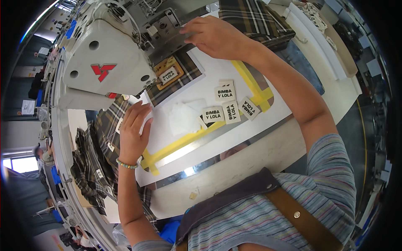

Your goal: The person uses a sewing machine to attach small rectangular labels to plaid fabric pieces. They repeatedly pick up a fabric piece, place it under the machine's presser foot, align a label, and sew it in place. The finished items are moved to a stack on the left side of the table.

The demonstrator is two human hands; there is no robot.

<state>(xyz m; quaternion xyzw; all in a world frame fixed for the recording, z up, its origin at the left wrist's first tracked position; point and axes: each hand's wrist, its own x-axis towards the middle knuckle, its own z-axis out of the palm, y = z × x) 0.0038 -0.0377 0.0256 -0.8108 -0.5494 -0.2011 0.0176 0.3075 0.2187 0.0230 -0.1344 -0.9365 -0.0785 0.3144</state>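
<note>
My left hand (135, 129) rests with fingers stretched out and thumb apart, at the edge of the white sheet beside the plaid fabric (112, 121). My right hand (215, 37) reaches to the far side of the sewing machine (104, 54), its fingers bent and parted, with nothing visible between them. What its fingertips touch, if anything, I cannot tell. Under the machine head, a tan clamp frame (178, 70) surrounds a pale fabric label (169, 75) on plaid cloth (184, 83). Several loose labels (226, 93) lie on the white sheet (176, 144) between my arms.
Yellow tape (184, 144) borders the work surface. A crumpled thin white piece (184, 117) lies left of the loose labels. Folded plaid fabric (259, 19) is stacked at the far right, and more plaid pieces (90, 163) hang at the left edge.
</note>
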